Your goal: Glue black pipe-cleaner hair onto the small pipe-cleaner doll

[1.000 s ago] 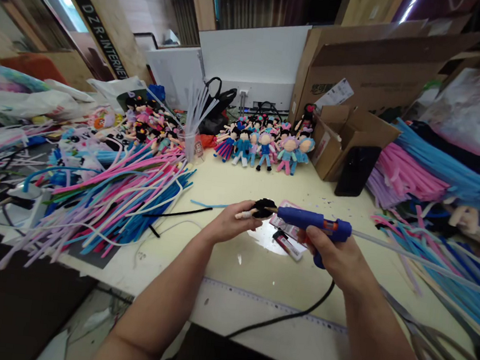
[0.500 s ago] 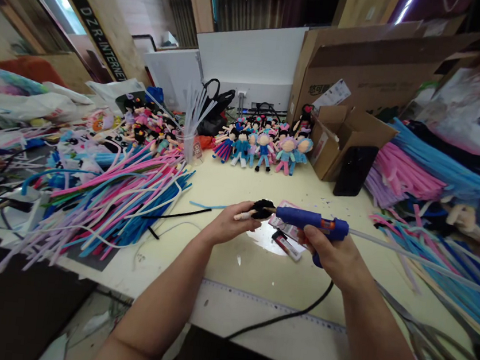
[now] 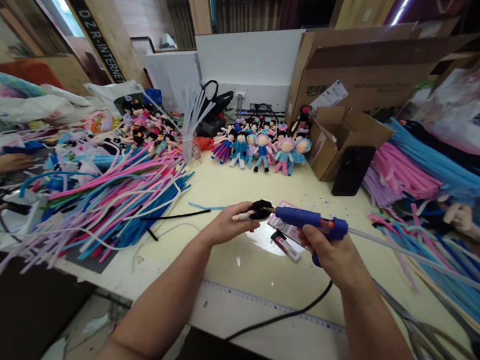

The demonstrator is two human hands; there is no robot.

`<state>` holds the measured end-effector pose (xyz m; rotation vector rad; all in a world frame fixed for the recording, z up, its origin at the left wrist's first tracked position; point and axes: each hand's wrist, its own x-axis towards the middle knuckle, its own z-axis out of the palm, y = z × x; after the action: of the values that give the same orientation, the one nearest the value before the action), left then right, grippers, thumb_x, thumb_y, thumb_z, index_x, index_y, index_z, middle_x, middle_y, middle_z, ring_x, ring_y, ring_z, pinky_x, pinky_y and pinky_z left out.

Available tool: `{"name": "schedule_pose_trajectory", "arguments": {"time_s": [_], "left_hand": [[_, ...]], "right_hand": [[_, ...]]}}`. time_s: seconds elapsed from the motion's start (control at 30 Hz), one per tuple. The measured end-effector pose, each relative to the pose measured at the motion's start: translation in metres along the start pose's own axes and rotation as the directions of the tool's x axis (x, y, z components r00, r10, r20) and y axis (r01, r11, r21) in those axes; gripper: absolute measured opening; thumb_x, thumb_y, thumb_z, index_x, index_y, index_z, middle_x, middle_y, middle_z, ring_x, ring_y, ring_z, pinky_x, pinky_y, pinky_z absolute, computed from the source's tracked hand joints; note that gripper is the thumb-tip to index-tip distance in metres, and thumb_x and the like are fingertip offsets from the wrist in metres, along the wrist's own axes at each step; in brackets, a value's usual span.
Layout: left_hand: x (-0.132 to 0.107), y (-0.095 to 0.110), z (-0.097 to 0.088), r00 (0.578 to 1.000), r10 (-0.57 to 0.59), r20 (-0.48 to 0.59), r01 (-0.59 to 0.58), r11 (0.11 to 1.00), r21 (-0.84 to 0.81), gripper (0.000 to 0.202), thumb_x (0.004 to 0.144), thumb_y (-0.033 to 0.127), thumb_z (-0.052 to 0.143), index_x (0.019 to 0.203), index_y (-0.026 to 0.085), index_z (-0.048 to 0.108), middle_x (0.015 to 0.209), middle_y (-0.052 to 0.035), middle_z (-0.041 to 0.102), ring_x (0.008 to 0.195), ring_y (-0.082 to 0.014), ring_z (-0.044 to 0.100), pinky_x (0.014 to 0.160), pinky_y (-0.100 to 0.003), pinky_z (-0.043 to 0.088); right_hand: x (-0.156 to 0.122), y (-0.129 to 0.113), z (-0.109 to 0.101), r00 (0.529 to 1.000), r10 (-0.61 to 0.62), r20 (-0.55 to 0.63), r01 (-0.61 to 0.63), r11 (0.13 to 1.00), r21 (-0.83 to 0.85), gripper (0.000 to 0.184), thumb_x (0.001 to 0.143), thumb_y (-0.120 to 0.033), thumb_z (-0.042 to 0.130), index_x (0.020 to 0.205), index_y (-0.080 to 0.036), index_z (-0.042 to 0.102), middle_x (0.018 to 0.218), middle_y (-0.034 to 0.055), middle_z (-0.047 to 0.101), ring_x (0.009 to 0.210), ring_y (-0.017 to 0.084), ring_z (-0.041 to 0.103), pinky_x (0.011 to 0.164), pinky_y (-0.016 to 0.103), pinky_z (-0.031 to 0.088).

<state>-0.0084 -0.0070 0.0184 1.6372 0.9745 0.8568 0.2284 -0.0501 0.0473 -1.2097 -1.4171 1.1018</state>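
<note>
One black fuzzy piece with a pale end (image 3: 261, 208) sits mid-table, pinched between thumb and fingers of the left hand (image 3: 230, 222), held up over the pale tabletop (image 3: 234, 266). Right hand (image 3: 331, 254) is wrapped round the handle of a blue glue gun (image 3: 299, 217) at three o'clock, nozzle at the black fuzz; can't tell if it touches. Clear glue stick (image 3: 389, 243) runs out the gun's back. Black cord (image 3: 285, 315) at five. Lighter (image 3: 285, 245) near, between four and five, against a pink-and-white packet (image 3: 293, 233). Long-handled scissors (image 3: 433, 346) at four. Fuzzy stems (image 3: 133, 202) heaped at nine; farther out same way, a co-worker's hand (image 3: 12, 161). Cup of clear sticks (image 3: 188, 150) at ten. Small dolls (image 3: 262, 151) grouped at twelve. Black phone (image 3: 353, 171) at two, propped upright against a small open carton (image 3: 327, 155).
</note>
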Motion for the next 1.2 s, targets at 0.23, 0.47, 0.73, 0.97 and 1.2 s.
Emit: {"name": "schedule_pose_trajectory", "arguments": {"time_s": [0.23,0.47,0.73,0.97,1.2], "left_hand": [[0.001,-0.004,-0.001,1.000,0.013,0.001,-0.013,1.000,-0.010,0.033,0.077,0.033,0.068,0.104,0.015,0.065,0.082,-0.0034,0.066,0.074,-0.0146,0.061,0.067,-0.027,0.051],[0.001,-0.005,-0.002,1.000,-0.009,0.005,0.009,1.000,0.006,0.034,0.077,0.031,0.067,0.106,0.015,0.064,0.083,-0.0030,0.064,0.073,-0.0140,0.059,0.068,-0.027,0.049],[0.001,0.000,-0.002,1.000,-0.025,-0.011,0.025,1.000,0.000,0.030,0.074,0.031,0.068,0.100,0.015,0.064,0.075,-0.0020,0.064,0.069,-0.0138,0.059,0.063,-0.026,0.048],[0.000,0.003,-0.001,0.999,-0.043,-0.021,0.042,0.999,-0.022,0.031,0.072,0.031,0.070,0.097,0.014,0.065,0.074,-0.0021,0.065,0.068,-0.0142,0.060,0.062,-0.025,0.047],[0.000,0.005,-0.001,0.999,-0.044,-0.018,0.043,0.999,-0.031,0.031,0.071,0.031,0.070,0.097,0.014,0.065,0.075,-0.0026,0.065,0.069,-0.0145,0.061,0.064,-0.026,0.047]], "right_hand": [[0.000,0.002,-0.002,1.000,-0.012,-0.006,0.012,1.000,-0.021,0.034,0.074,-0.055,0.066,0.071,-0.022,0.068,0.057,0.0017,0.060,0.062,0.018,0.059,0.051,0.027,0.046],[0.001,0.007,-0.002,1.000,-0.009,-0.025,0.009,1.000,-0.018,0.034,0.076,-0.053,0.066,0.090,-0.022,0.072,0.058,0.0016,0.061,0.059,0.017,0.058,0.049,0.027,0.045],[0.000,0.007,-0.005,0.998,0.027,-0.057,-0.030,0.998,-0.048,0.037,0.072,-0.057,0.067,0.084,-0.022,0.072,0.057,0.0002,0.061,0.050,0.014,0.052,0.047,0.027,0.044],[0.001,0.008,-0.003,0.997,0.029,-0.072,-0.030,0.999,-0.011,0.040,0.072,-0.054,0.069,0.095,-0.022,0.073,0.060,0.0014,0.064,0.053,0.015,0.056,0.048,0.027,0.046],[0.001,0.007,-0.004,0.996,0.051,-0.071,-0.053,0.998,-0.026,0.036,0.072,-0.053,0.068,0.088,-0.021,0.073,0.059,0.0017,0.063,0.053,0.016,0.056,0.048,0.028,0.045]]}}
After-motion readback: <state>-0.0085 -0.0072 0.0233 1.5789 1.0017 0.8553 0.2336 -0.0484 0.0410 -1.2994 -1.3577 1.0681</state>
